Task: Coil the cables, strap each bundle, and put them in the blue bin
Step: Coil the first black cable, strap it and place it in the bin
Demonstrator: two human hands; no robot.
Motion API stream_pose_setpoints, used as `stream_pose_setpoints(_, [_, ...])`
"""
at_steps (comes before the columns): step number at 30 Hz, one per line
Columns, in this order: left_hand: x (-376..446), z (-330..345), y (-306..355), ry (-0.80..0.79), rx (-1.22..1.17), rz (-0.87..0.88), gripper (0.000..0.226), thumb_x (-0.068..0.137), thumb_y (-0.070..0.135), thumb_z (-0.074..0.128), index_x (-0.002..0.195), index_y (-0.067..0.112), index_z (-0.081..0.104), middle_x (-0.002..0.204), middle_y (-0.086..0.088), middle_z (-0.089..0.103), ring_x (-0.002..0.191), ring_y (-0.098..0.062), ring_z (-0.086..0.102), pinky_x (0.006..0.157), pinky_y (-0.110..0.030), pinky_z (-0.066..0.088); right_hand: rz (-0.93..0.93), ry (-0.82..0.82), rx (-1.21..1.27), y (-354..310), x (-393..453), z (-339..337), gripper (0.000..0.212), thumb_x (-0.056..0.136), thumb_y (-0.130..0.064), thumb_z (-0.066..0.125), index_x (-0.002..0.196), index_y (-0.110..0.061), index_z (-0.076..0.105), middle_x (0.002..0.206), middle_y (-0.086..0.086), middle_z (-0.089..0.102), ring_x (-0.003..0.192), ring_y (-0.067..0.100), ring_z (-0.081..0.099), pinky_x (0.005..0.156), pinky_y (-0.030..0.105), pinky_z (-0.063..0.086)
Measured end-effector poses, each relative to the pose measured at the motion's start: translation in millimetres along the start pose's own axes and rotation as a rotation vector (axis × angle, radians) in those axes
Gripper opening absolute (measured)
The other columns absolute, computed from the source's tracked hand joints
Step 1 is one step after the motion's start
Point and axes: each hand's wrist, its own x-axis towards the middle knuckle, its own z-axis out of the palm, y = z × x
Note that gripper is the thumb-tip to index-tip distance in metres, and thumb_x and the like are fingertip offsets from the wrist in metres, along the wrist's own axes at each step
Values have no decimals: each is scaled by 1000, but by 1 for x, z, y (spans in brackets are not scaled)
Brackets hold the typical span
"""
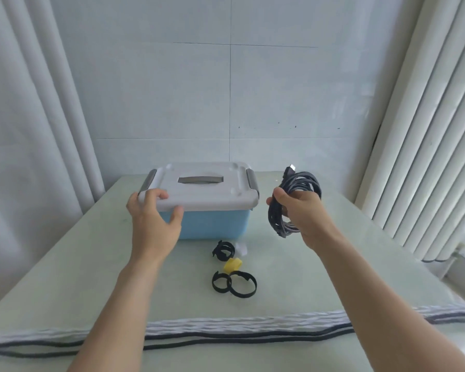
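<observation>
Along the bottom of the frame a striped cloth (pixel 226 331) lies across the near edge of the pale green worktop (pixel 65 264). Both bare forearms reach forward from the lower corners. Just below the centre of the frame lie two open black straps (pixel 234 284), side by side and touching, then a small yellow strap (pixel 232 265), then a rolled black strap (pixel 224 251) beside a small clear piece I cannot identify. Beyond these, the left hand (pixel 156 218) grips the near left corner of the grey lid (pixel 199 189), fingers curled over the top edge and thumb under the rim against the blue bin (pixel 215 224). The lid sits closed on the bin, grey latches at both ends. To the right of centre, the right hand (pixel 298 213) is raised off the worktop and clamped round a coiled grey cable (pixel 295 191); its loops hang gathered, with a plug sticking up at the top. Behind stand a white wall and pale curtains (pixel 38 103).
</observation>
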Motion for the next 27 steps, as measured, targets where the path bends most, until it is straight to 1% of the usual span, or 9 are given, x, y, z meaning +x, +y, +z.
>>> stream_pose_setpoints(1, [0,0,1,-15,-23,-22,28,88,15,70,111,19,54,142,-11,32,131,-9,33,81,-14,33,37,21,22,4,2,3,26,95,-31,63,76,-15,72,99,12,77,106,31,68,93,44,51])
stream_pose_setpoints(3, [0,-1,1,-7,-76,-31,20,87,16,70,103,17,57,135,-12,39,111,13,37,73,1,29,105,66,94,6,4,8,23,95,-31,63,80,-15,69,104,15,75,107,33,69,94,43,50])
stream_pose_setpoints(6, [-2,1,3,79,-112,-62,16,88,22,70,84,8,63,119,-14,44,91,32,32,75,-2,30,181,69,202,4,6,13,38,84,-43,71,81,-6,62,84,15,73,74,35,66,75,41,52])
stream_pose_setpoints(8, [-4,2,2,140,-127,-106,24,85,21,73,78,5,57,108,-13,45,85,21,42,70,-11,32,176,91,129,3,5,17,50,71,-52,81,75,-10,56,62,9,54,52,25,51,55,32,42])
stream_pose_setpoints(11, [-1,0,-2,179,-215,-257,41,78,27,79,96,7,48,104,-11,50,81,-13,53,62,-15,35,88,163,85,7,3,21,44,68,-39,91,77,-12,57,61,1,53,41,13,46,38,23,34])
stream_pose_setpoints(14, [6,-3,-7,125,-237,-352,50,88,40,69,119,5,52,112,-9,56,99,-26,56,77,-25,38,23,221,67,11,4,23,42,69,-38,90,76,-14,56,63,2,54,49,17,49,44,27,36])
stream_pose_setpoints(17, [5,3,-5,61,-139,-359,49,98,46,49,103,-1,60,96,-12,62,92,-33,56,72,-33,36,-34,282,-4,15,6,27,44,69,-50,83,73,-15,57,62,-2,53,59,19,50,55,33,39])
stream_pose_setpoints(22, [2,9,-1,84,-77,-411,55,102,48,36,106,-3,57,95,-13,57,88,-30,47,74,-36,36,-123,327,-68,20,-1,29,44,81,-48,77,90,-8,62,75,-3,60,65,14,56,59,26,43])
stream_pose_setpoints(27, [5,7,6,43,17,-385,54,105,44,31,107,-5,54,105,-22,59,106,-42,53,77,-37,33,-154,345,-81,18,0,29,41,82,-46,76,94,-8,64,75,-2,61,66,15,57,59,27,44])
